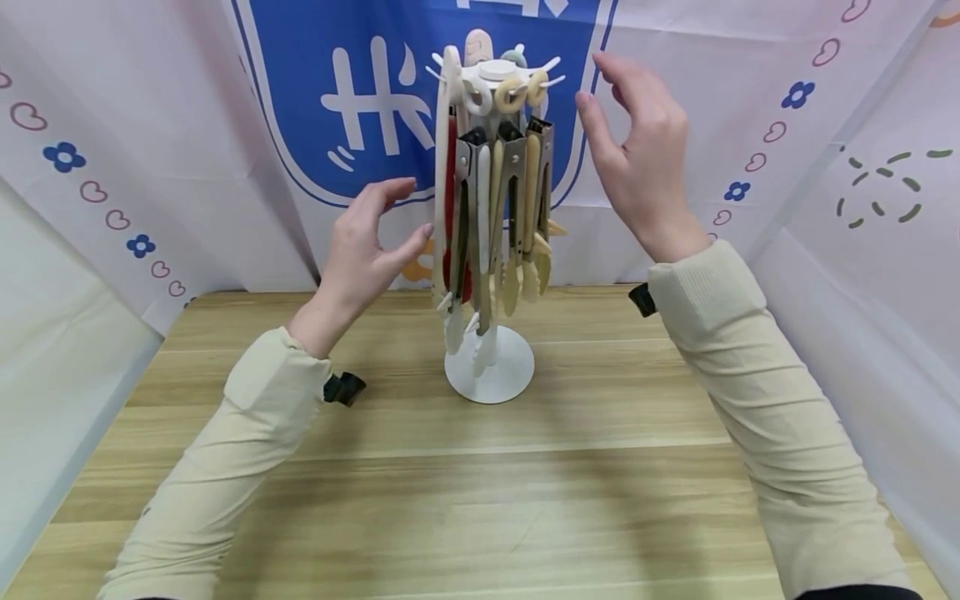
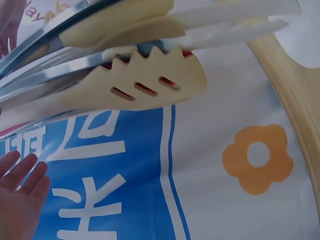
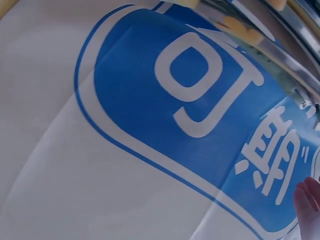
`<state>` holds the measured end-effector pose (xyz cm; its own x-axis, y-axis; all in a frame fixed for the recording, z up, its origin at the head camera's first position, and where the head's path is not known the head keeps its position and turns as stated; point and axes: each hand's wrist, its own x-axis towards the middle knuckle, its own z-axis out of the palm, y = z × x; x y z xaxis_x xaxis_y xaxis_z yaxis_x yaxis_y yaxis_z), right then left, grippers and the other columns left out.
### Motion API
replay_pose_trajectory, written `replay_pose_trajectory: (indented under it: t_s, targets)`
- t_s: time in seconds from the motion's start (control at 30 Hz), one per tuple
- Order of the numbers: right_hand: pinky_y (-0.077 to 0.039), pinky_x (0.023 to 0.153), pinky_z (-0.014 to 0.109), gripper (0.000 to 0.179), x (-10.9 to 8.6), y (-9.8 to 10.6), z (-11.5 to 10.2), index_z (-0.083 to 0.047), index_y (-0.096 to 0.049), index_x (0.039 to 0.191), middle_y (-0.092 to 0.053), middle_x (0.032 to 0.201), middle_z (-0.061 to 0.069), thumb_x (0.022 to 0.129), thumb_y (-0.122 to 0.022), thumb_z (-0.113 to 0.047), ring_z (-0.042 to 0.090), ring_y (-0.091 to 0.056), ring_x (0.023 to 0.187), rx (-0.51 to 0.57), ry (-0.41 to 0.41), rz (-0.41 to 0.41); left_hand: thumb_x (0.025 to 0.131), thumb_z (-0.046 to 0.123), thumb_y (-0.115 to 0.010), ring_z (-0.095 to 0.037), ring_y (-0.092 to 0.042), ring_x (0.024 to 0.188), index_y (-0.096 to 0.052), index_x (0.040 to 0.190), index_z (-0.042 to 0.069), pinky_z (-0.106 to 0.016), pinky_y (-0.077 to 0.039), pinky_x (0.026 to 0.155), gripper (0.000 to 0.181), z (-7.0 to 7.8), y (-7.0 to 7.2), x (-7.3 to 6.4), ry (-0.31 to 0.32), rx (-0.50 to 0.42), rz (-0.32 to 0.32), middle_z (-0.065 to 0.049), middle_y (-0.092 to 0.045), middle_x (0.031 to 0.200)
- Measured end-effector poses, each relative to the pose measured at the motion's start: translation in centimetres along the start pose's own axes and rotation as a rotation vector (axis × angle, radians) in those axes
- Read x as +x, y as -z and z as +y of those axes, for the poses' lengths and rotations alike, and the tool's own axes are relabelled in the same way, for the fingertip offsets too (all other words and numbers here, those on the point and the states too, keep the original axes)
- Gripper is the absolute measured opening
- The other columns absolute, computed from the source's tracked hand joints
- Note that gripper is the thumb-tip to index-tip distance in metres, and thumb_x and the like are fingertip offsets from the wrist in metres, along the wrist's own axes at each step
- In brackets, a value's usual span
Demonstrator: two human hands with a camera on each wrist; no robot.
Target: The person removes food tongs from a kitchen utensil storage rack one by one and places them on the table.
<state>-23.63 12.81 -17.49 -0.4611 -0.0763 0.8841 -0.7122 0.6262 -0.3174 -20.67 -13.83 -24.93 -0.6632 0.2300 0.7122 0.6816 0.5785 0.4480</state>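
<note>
Left hand point(image 1: 360, 250) is hovering near the left side of the rack point(image 1: 517, 371), thumb and fingers curving with a gap between them; can't tell if the thumb's touching anything. Right hand point(image 1: 641, 150) is hanging higher up, just right of the rack's top, its thumb and fingertips apart too. The rack's standing upright between them, towards the back of the table point(image 1: 600, 500), with a bunch of tongs point(image 1: 516, 167) dangling from its hooks. Something red is hanging there on the left, and a slotted turner point(image 2: 150, 72) is showing in the left wrist view. Behind it all, a blue sign point(image 1: 300, 83) is covering part of the cloth point(image 1: 187, 50).
</note>
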Motion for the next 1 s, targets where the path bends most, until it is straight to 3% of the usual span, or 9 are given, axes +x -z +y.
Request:
replay_pose_trajectory:
  t_s: [0.33,0.6,0.9,1.0]
  targets:
    - [-0.037,0.095,0.017,0.03,1.2,0.0,-2.1,0.001,-0.059,0.115,-0.061,0.115,0.01,0.09,-0.056,-0.014,0.011,-0.053,0.11,0.041,0.069,0.016,0.083,0.009,-0.064,-0.022,-0.053,0.108,-0.052,0.119,-0.005,-0.028,-0.041,0.094,0.04,1.9,-0.6,0.1,-0.045,-0.082,0.101,-0.016,-0.057,0.114]
    - [-0.039,0.093,0.017,0.026,1.8,-0.2,-3.1,0.002,-0.062,0.111,-0.063,0.109,0.012,0.09,-0.054,-0.013,0.011,-0.057,0.102,0.073,0.126,0.038,0.082,0.009,-0.065,-0.022,-0.054,0.102,-0.055,0.113,-0.007,-0.03,-0.045,0.089,0.036,3.2,-1.3,0.1,-0.066,-0.114,0.186,-0.018,-0.058,0.109]
    - [-0.041,0.088,0.015,0.026,2.3,-0.5,-3.1,0.0,-0.064,0.11,-0.064,0.11,0.01,0.094,-0.048,-0.014,0.012,-0.059,0.097,0.073,0.129,-0.051,0.082,0.01,-0.065,-0.02,-0.053,0.099,-0.055,0.109,-0.007,-0.025,-0.046,0.087,0.033,4.3,-2.2,-0.2,-0.009,-0.132,0.235,-0.016,-0.057,0.104]
    - [-0.042,0.081,0.014,0.028,2.4,-0.6,-2.8,0.0,-0.064,0.11,-0.063,0.113,0.009,0.095,-0.044,-0.014,0.009,-0.057,0.088,0.07,0.139,-0.084,0.081,0.009,-0.065,-0.02,-0.054,0.098,-0.055,0.108,-0.007,-0.026,-0.047,0.085,0.033,4.5,-2.5,-0.3,-0.009,-0.142,0.257,-0.016,-0.056,0.103]
